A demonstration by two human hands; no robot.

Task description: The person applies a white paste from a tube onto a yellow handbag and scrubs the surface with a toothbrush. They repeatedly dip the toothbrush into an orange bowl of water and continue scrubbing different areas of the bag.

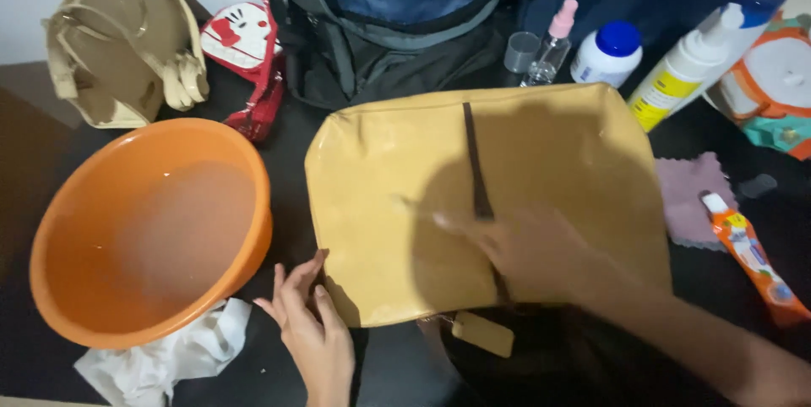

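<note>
Pinning the yellow bag [380,196] flat on the table [287,132]: left hand [308,322] at its near corner, fingers loose, grasping nothing. Right hand [515,242], blurred mid-panel by the brown strap [476,162]; grip unclear. Left of both, orange basin [152,229]; beyond, bottles [608,52].

The scene is dim and warm-toned, lit from above and somewhat behind the camera. A broad soft shadow falls across the middle of the yellow bag [397,179], darkest around the right hand [528,251], which is smeared by motion blur so that its fingers [456,223] lose their edges. The left hand [308,322] is sharper. The bag's glossy skin carries faint pale sheen near its upper edge. The orange basin [76,229] shows a hazy bright patch inside. The dark worktop [287,145] swallows detail, and the blue backdrop is murky. Edges look slightly soft; the white bottles [701,56] read brightest.
</note>
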